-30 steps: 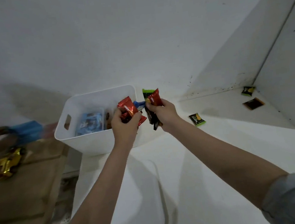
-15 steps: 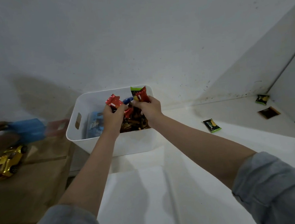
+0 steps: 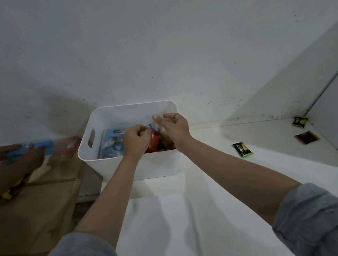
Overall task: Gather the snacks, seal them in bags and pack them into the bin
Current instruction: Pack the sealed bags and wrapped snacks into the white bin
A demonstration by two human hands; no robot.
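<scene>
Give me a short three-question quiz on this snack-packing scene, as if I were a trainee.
1. True or false: both hands are over the white bin.
2. How many loose snack packets lie on the white counter to the right of the bin?
3. Which sits at the left inside the bin: A) the bag of blue snacks or B) a gold toy car?

Key: 1 true, left hand and right hand; 2 three; 3 A.

Your white plastic bin (image 3: 126,168) holds blue packets (image 3: 112,145) left, red and brown wrappers (image 3: 155,142) right; green packet (image 3: 243,149) lies outside.
</scene>
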